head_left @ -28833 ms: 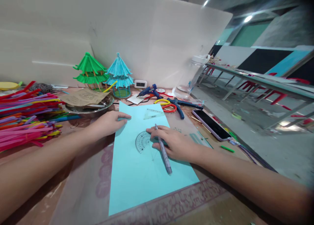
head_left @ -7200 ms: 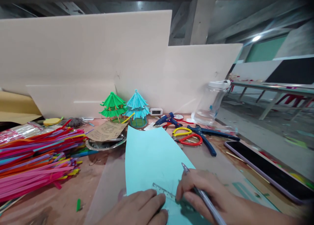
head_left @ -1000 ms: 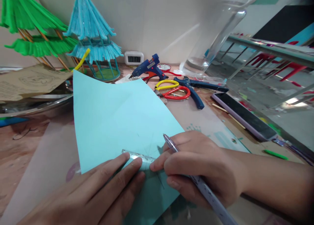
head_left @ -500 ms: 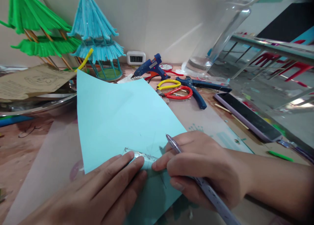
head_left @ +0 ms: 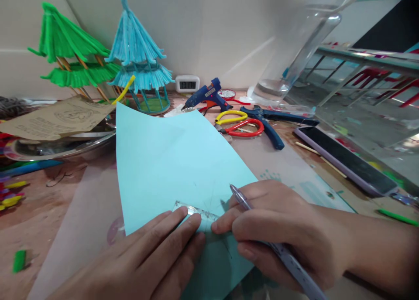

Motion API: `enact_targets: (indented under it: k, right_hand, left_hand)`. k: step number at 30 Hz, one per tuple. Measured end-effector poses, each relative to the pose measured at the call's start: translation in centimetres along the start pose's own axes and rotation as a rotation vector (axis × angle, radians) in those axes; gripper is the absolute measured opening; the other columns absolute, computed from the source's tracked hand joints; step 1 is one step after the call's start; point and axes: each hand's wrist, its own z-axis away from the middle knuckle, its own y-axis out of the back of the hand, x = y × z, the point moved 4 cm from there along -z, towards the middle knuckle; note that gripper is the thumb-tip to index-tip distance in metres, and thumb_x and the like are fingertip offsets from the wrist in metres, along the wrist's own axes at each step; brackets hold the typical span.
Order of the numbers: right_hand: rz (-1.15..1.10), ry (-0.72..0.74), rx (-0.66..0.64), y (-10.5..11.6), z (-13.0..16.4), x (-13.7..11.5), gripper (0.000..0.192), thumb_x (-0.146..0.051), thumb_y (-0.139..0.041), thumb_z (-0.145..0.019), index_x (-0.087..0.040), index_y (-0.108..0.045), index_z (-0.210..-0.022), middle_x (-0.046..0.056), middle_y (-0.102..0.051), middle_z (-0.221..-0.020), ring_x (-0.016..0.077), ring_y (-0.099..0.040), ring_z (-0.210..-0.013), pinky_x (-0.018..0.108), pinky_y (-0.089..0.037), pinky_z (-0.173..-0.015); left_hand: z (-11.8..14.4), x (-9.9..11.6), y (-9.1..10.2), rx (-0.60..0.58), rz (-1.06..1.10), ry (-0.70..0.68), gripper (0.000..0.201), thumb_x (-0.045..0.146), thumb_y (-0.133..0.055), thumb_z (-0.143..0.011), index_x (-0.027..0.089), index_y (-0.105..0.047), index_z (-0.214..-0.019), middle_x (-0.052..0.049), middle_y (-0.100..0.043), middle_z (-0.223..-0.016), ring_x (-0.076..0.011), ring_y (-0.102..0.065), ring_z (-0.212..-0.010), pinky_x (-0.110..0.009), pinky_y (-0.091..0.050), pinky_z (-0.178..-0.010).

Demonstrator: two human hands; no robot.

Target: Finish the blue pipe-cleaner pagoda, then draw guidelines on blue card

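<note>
A sheet of light blue paper (head_left: 173,160) lies before me, its far edge curling up, with a few thin pencil-like lines on it. Across its near part lies a short clear ruler (head_left: 209,213), partly hidden under my fingers. My left hand (head_left: 163,252) rests flat with fingers stretched out, its fingertips pressing the ruler onto the paper. In my right hand (head_left: 278,226) is a purple-grey pen (head_left: 294,265), tip pointing up and away from the sheet. The right index fingertip touches the ruler's right end.
Behind the paper lie a blue glue gun (head_left: 209,93), red-and-yellow-handled pliers (head_left: 245,127), blue-handled pliers (head_left: 270,130) and a small clock (head_left: 187,84). A phone (head_left: 343,160) is at right. Green (head_left: 75,51) and blue (head_left: 137,42) pipe-cleaner towers stand behind a metal bowl (head_left: 65,151).
The camera view has turned slightly left, so everything sits farther right and a little lower. Both hands, ruler and pen keep nearly the same place on the paper.
</note>
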Motion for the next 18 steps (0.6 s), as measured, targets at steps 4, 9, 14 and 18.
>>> enact_targets:
  k: [4,9,14,18]
  right_hand:
    - [0.012,-0.011,-0.013,0.00,0.02,-0.06,0.005,-0.020,-0.049,-0.094,-0.022,-0.050,-0.089,0.005,-0.063,-0.074,0.0164,-0.062,-0.068,0.028,-0.044,-0.065]
    - [0.003,-0.018,-0.007,0.08,-0.06,-0.16,0.004,-0.019,-0.050,-0.093,-0.022,-0.052,-0.092,0.005,-0.063,-0.074,0.0171,-0.063,-0.069,0.028,-0.046,-0.066]
    - [-0.011,0.003,0.021,0.17,-0.02,-0.16,0.004,-0.017,-0.050,-0.094,-0.021,-0.053,-0.094,0.004,-0.063,-0.072,0.0161,-0.063,-0.070,0.027,-0.045,-0.066]
    - [0.040,0.005,0.023,0.06,0.09,-0.07,0.004,-0.021,-0.051,-0.093,-0.021,-0.055,-0.091,0.002,-0.061,-0.067,0.0162,-0.062,-0.066,0.028,-0.045,-0.063]
  left_hand:
    - [-0.07,0.25,0.22,-0.064,-0.105,-0.079,0.052,0.008,-0.042,-0.095,0.020,-0.048,-0.146,-0.004,-0.049,-0.152,-0.0204,-0.043,-0.141,-0.032,-0.038,-0.115]
    - [-0.36,0.44,0.23,-0.017,-0.130,-0.093,0.049,0.008,-0.036,-0.096,0.020,-0.054,-0.140,-0.004,-0.059,-0.142,-0.0205,-0.053,-0.133,-0.032,-0.039,-0.115]
    - [-0.38,0.42,-0.18,0.025,-0.109,-0.071,0.048,0.010,-0.031,-0.098,0.021,-0.054,-0.139,-0.001,-0.058,-0.143,-0.0191,-0.048,-0.137,-0.031,-0.038,-0.116]
    - [-0.17,0.16,-0.36,0.031,-0.014,-0.005,0.051,0.011,-0.032,-0.098,0.025,-0.046,-0.145,0.002,-0.056,-0.145,-0.0164,-0.050,-0.136,-0.027,-0.039,-0.115]
